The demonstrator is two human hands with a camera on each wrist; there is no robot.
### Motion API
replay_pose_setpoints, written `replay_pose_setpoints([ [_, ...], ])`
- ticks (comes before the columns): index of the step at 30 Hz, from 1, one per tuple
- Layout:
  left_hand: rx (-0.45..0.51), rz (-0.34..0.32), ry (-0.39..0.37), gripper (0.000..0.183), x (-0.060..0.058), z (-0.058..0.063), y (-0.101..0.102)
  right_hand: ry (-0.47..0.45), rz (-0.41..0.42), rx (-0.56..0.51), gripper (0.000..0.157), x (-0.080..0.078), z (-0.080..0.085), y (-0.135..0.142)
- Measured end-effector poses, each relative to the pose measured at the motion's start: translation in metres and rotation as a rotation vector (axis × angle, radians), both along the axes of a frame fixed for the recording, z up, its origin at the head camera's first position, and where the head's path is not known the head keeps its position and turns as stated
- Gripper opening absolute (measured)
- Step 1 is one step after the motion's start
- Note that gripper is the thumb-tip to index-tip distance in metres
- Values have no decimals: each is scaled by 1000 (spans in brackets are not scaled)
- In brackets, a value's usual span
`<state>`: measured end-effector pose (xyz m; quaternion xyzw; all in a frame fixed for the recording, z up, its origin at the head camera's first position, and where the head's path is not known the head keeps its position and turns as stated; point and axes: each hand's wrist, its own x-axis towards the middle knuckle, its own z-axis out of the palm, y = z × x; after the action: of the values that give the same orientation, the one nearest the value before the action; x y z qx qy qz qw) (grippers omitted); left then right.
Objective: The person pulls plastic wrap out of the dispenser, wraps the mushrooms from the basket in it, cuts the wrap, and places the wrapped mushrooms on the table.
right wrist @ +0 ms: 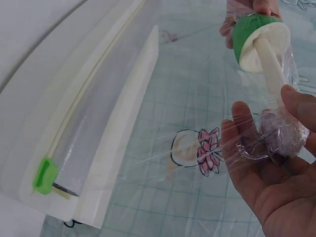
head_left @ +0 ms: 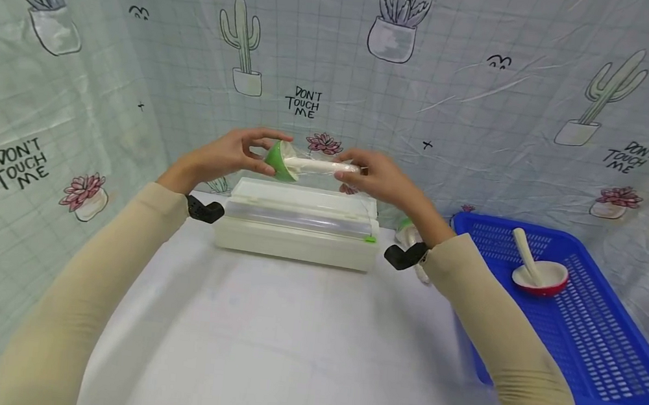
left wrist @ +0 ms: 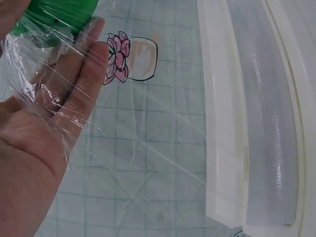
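A mushroom-shaped piece with a green cap (head_left: 280, 161) and a white stem (head_left: 316, 165) is held level in the air, with clear cling film (right wrist: 284, 138) around it. My left hand (head_left: 234, 153) grips the cap between thumb and fingers. At the stem's end my right hand (head_left: 378, 178) pinches the bunched film. Film stretches from the piece towards a white dispenser (head_left: 297, 247), whose lid stands raised behind the film roll (head_left: 299, 219). A green slide cutter (right wrist: 46, 176) sits at the dispenser's right end.
To the right is a blue basket (head_left: 595, 378) holding a similar piece with a red cap (head_left: 545, 289). Another green and white piece in film (head_left: 407, 233) lies beside the dispenser, partly hidden by my right arm. A patterned curtain (head_left: 343, 67) hangs behind the white table (head_left: 299, 343).
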<state>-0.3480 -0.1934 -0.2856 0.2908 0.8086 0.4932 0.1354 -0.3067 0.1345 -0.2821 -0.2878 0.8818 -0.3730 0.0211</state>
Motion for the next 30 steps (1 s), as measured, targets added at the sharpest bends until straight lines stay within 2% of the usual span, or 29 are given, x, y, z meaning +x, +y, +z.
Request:
replay_pose_setpoints([
  [9, -24, -9, 6, 67, 4, 7, -1, 15, 5, 33, 36, 4, 8, 1],
  [15, -22, -15, 2, 66, 4, 10, 1, -10, 5, 30, 36, 9, 12, 2],
  [30, -45, -18, 7, 68, 3, 17, -1, 13, 11, 53, 36, 15, 20, 2],
])
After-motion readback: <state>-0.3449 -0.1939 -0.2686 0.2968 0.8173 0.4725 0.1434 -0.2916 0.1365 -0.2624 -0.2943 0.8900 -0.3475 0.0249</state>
